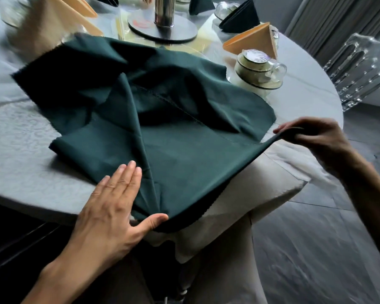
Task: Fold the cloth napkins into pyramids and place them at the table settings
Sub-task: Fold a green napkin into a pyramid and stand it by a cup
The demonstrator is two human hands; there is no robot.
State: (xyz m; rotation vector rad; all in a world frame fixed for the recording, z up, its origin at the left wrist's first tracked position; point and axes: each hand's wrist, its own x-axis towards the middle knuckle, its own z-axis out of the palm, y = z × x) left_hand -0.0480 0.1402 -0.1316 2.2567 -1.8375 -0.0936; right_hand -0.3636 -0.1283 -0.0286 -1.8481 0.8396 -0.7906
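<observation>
Green cloth, a dark napkin [162,119], lies rumpled and half spread on the near edge of the round table [20,154], one corner hanging past the rim. The left hand [110,207] lies flat on its near edge, fingers straight and together, thumb spread along the overhanging hem. The right hand [316,139] pinches the cloth's right corner, held out taut beyond the table's rim. Just behind the cloth stands a stack of cups and bowls [259,71], with a folded peach napkin [255,40] beside it and a folded dark napkin [239,18] further back. A clear chair [360,71] stands at the right.
</observation>
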